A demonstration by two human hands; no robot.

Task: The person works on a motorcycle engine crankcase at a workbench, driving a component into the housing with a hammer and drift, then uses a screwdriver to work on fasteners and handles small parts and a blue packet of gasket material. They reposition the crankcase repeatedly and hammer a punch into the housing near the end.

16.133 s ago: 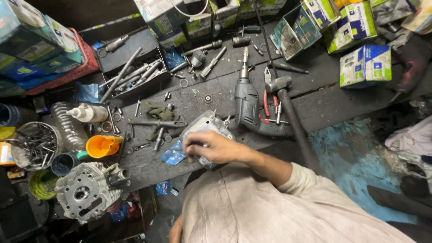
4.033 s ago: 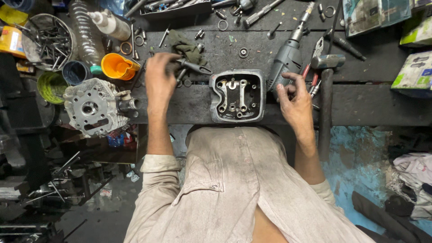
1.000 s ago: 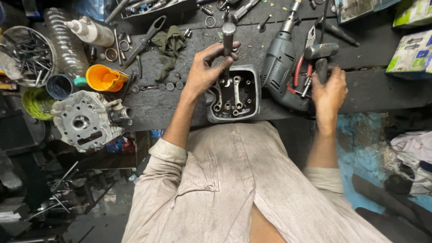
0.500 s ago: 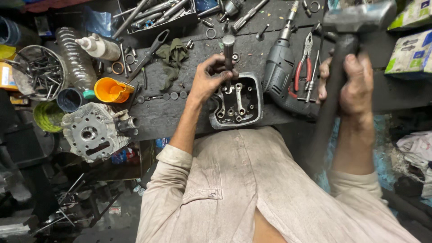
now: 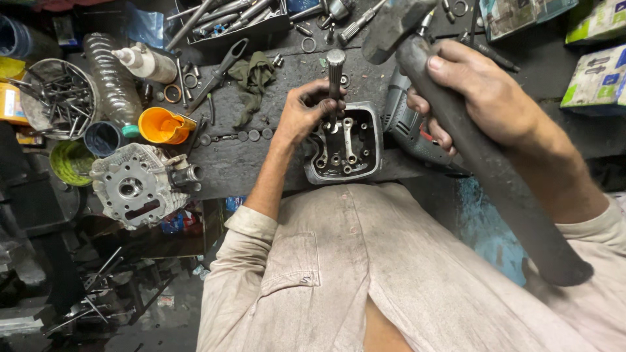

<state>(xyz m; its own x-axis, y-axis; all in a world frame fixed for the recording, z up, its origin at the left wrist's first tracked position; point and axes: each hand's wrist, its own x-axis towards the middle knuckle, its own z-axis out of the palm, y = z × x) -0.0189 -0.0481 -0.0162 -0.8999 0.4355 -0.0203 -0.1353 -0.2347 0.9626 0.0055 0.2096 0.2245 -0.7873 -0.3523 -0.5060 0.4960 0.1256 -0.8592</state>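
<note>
Hammer (image 5: 469,137) high over punch (image 5: 335,78); engine cover (image 5: 342,145) at bench edge

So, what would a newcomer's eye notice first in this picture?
The hammer raised in the right hand, upper right, large and close to the camera. Below its head, the left hand holds a metal punch upright on the cylinder head cover at the dark workbench edge.

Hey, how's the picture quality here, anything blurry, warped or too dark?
Head view: the hammer, raised close to the lens in the right hand, looks oversized and slightly soft; the left hand and metal rod are sharp; wide-angle bending shows at the edges; the lower left corner is deep in shadow.
</note>
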